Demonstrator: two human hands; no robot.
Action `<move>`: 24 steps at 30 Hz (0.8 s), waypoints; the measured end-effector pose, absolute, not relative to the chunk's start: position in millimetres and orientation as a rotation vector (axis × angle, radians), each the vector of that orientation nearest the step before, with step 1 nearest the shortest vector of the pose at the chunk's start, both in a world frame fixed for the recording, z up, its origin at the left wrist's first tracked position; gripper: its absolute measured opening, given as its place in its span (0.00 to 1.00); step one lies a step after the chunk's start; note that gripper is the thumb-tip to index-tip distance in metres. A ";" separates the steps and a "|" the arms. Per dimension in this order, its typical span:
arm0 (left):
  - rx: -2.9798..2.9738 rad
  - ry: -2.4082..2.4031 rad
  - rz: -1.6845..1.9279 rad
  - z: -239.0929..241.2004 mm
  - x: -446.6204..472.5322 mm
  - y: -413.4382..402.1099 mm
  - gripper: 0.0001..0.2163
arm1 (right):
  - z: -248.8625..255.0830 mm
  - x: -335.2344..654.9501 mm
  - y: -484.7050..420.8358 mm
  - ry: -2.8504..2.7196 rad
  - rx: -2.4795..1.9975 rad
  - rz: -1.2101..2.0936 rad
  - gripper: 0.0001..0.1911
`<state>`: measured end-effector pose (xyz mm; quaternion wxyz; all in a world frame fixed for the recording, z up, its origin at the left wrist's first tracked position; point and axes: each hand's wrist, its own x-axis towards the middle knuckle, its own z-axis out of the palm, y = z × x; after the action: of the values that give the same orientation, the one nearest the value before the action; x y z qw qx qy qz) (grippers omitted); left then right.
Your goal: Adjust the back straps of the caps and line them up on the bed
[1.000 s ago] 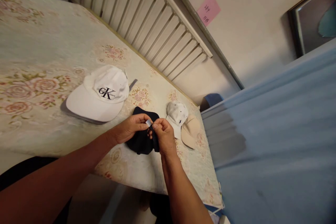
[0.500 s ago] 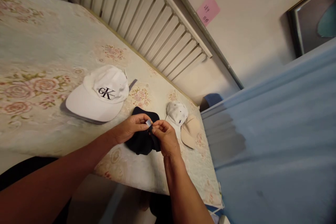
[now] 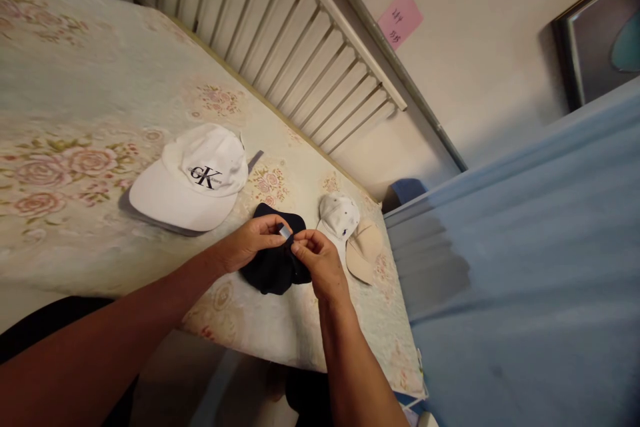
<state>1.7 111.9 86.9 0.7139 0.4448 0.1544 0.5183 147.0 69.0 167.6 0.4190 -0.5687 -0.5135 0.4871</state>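
A black baseball cap (image 3: 275, 273) lies near the front edge of the table, under both hands. My left hand (image 3: 253, 240) pinches the cap's back strap, where a small silvery buckle (image 3: 285, 232) shows by the fingertips. Close beside it, my right hand (image 3: 320, 257) pinches the strap from the other side; the strap's end is hidden by the fingers. To the left sits a white cap (image 3: 200, 173) with black lettering, its grey strap sticking out behind. A smaller white cap (image 3: 340, 217) and a beige cap (image 3: 365, 247) lie to the right, side by side.
The floral tablecloth (image 3: 90, 93) covers the table. A white radiator (image 3: 290, 40) runs along its back edge, with a pink note (image 3: 400, 19) on the wall above. A blue curtain (image 3: 525, 267) hangs at the right. A framed picture (image 3: 600, 40) is on the wall.
The right hand has shifted slightly to the right along the strap, and more of the silvery buckle shows now. The view has moved a little; the other caps lie as before.
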 end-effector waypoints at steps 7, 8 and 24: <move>1.075 0.371 1.097 89.6 0.6 109.8 0.09 | 169.9 151.9 68.7 -1.321 -1.409 1.323 0.12; 1.086 0.371 1.090 89.4 0.8 110.0 0.09 | 170.1 150.5 70.8 -1.329 -1.400 1.318 0.11; 1.245 0.392 1.055 88.4 -0.3 113.4 0.09 | 163.6 146.4 67.9 -1.583 -1.542 1.076 0.11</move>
<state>-0.3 113.4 88.4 0.6681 0.5519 0.1740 0.4678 146.4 67.9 163.6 0.3349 -0.5911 -0.6068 0.4126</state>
